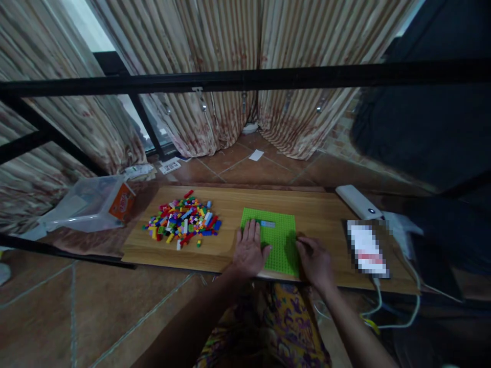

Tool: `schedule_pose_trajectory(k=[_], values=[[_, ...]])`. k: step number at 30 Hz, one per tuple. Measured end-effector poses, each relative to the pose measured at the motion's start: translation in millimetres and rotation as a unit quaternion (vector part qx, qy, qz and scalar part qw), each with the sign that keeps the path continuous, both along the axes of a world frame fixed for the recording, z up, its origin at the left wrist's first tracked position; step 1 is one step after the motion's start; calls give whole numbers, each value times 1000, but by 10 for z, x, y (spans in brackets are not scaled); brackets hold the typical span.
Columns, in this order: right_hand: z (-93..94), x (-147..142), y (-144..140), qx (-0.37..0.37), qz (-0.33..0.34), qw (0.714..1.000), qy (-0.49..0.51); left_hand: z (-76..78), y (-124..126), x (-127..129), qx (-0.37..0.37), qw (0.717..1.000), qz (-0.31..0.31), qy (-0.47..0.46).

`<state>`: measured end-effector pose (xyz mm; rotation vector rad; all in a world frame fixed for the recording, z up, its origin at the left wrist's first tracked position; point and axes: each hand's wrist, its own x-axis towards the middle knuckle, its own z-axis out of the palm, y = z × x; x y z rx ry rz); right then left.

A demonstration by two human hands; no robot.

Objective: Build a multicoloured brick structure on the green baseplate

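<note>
Left hand: my left hand [248, 250] lay flat and released, palm down on the left edge of the green plate [276, 243], grasping nothing.
Right hand: my right hand [315, 260] sat at the plate's right edge, fingers [303, 244] curled loosely against it; whether they pinched a small brick I could not tell.
Green plate: it rested flat on the table [326, 214], near the front edge, right between my two hands.
Blue brick: one pale blue brick [267, 224] sat on the plate near its far edge, just beyond my left fingertips and apart from them.
Brick pile: the loose colourful bricks [182, 220] lay well to the left of my left hand, not touched.
Doing it well: I judged the plate wanted steady pressure from the flat left palm so it would not slide, while the right side stayed light.
Around: a clear tub [86, 204] stood tipped past the pile; a white power bank [358, 202] and a phone [367, 250] lay to the right.
</note>
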<state>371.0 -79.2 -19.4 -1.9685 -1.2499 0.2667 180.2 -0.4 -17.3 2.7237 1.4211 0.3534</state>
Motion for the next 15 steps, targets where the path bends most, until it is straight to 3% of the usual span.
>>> schedule_pose_trajectory(k=[6,15], values=[[-85,-326,37,-43,30,984,-169,-58,-60,39,24,999,28,19],[-111,-371,73,-52,22,977,-203,-81,-50,34,55,998,28,-1]])
